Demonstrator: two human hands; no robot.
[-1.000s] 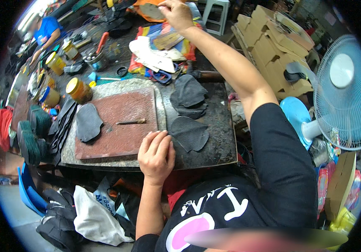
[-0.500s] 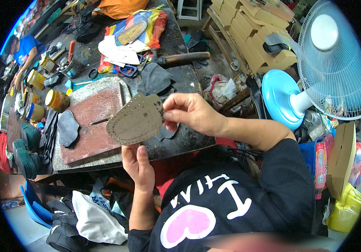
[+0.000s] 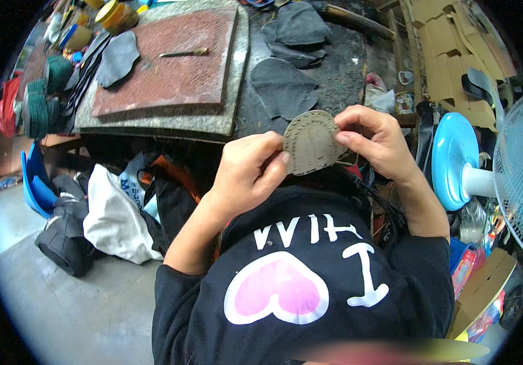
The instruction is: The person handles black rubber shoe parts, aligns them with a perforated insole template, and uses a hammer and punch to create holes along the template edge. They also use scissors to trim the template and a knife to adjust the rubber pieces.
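Note:
Between both hands, just in front of my chest and by the table's near edge, is a grey-beige rounded pattern piece (image 3: 311, 146) with rows of small holes along its border. My left hand (image 3: 252, 165) pinches its left edge between thumb and fingers. At the opposite edge, my right hand (image 3: 374, 139) grips it the same way. Beyond the hands, a black textured leather piece (image 3: 281, 88) lies flat on the dark table. More black leather pieces (image 3: 301, 25) are stacked behind it.
A reddish-brown board (image 3: 170, 73) rests on a pale stone slab (image 3: 212, 123), with a slim pointed tool (image 3: 184, 53) on the board. Grey leather pieces (image 3: 118, 59), green thread spools (image 3: 36, 109) and jars (image 3: 116, 16) are at the left. A blue-based fan (image 3: 454, 161) stands right.
The pattern piece has come closer to my body and turned. My left hand has moved from under it to its left edge. The view has tilted down, so the table appears higher.

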